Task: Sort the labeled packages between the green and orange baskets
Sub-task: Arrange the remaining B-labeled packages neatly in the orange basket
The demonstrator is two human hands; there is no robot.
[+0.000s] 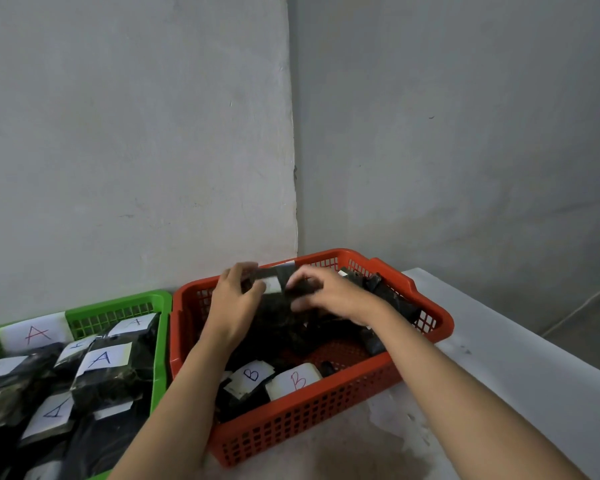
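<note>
Head view: a dark package [278, 306] with a white label is held up over the far half of the orange basket [326, 420], gripped from both sides. The left hand [234, 299] curls its fingers round the package's left edge; the right hand [326, 294] pinches its upper right part, so both hands are clamped on the same package, close together. Its label is half hidden by the fingers and I cannot tell the letter. Below it, in the near part of the orange basket, lie packages marked B [297, 378], with more dark packages heaped toward the far right corner. The green basket [118, 315] stands touching the orange one on the left, filled with packages marked A [101, 358].

The likely slip is a misread: with the label covered, the package could go into the wrong basket. The dark film looks slick, so a loose pinch may let it drop among the B packages and be lost in the heap. Lifting across the shared rims could also snag it.

Both baskets sit on a pale, stained table [499, 393] pushed into a corner of plain grey plastered walls [153, 133]; a grey floor shows at the far right
</note>
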